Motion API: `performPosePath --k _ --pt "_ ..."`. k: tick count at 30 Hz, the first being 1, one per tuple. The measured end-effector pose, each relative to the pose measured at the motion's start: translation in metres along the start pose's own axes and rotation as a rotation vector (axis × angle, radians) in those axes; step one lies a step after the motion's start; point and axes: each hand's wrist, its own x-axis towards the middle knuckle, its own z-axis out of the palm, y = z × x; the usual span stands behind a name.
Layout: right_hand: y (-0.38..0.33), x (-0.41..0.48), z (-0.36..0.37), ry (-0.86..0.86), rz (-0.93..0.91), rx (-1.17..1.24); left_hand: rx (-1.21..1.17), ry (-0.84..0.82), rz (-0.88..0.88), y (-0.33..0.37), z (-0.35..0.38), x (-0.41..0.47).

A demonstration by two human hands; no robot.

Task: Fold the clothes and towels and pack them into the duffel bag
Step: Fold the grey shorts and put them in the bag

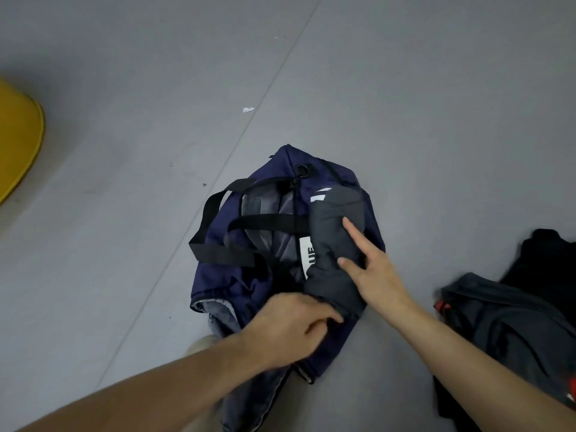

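I see open floor (pixel 124 104) beyond the bag (pixel 237 285); right hand (pixel 374 272) spread on the folded garment (pixel 330 244); left hand (pixel 290 325) pinching its end.

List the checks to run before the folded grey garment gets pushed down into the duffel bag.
1. Navy duffel bag open: ok, the grey lining shows.
2. Black handle strap off the opening: not ok, it lies across it.
3. Folded dark grey garment inside: not ok, it lies on top along the bag's right side.
4. Right hand steadying the garment: ok, straight fingers press on it.
5. Left hand grip: cannot tell, its fingers curl at the garment's near end, but it is blurred.
6. All packed: not ok, a pile of dark clothes lies on the floor to the right.
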Motion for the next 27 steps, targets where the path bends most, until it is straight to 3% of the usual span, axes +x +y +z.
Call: performPosePath --k 2,5,7,10,15,20,24,27 --pt "0.008 0.001 0.001 0.006 0.039 -0.043 0.099 0.249 -0.058 -0.024 -0.018 -0.004" --pt "0.006 0.001 -0.002 0.001 0.054 -0.042 0.252 0.587 -0.428 -0.065 -0.050 0.007" --pt "0.005 -0.002 -0.004 0.005 0.049 -0.010 0.198 0.646 -0.626 -0.085 -0.065 0.013" --pt "0.005 -0.008 -0.006 0.015 0.046 0.041 -0.095 0.612 -0.732 -0.089 -0.072 0.019" --pt "-0.009 -0.018 -0.019 0.023 0.025 0.093 -0.239 0.590 -0.689 -0.064 -0.071 0.030" --pt "-0.032 -0.030 -0.057 0.087 -0.009 0.166 -0.302 0.643 -0.500 -0.022 -0.075 0.049" --pt "-0.048 -0.045 -0.097 0.160 -0.053 0.161 -0.520 0.580 -0.374 0.026 -0.063 0.078" --pt "-0.059 -0.060 -0.125 0.201 -0.087 0.168 -0.676 0.443 -0.313 0.058 -0.040 0.101"
